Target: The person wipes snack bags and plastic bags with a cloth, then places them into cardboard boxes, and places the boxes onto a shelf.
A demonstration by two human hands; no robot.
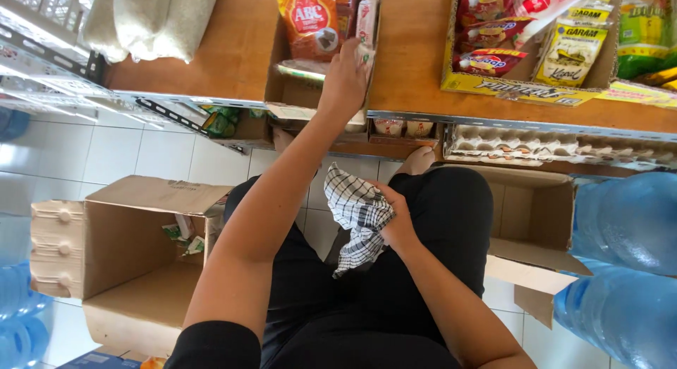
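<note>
Shelf [416, 73] of brown wood runs across the top of the frame, and on it, upper middle, stands the open cardboard box [296, 90] I am reaching into. My left hand [344, 80] lies flat with fingers spread against the packets [314, 20] standing in that box, touching rather than gripping any one. They look light and crinkly, likely slippery film, so I judge they are best pinched at a top edge or side seam. At the centre of the frame my right hand [396, 217] is closed around a checked cloth [356, 217], which is soft and limp, hanging loose below my fingers over my lap.
</note>
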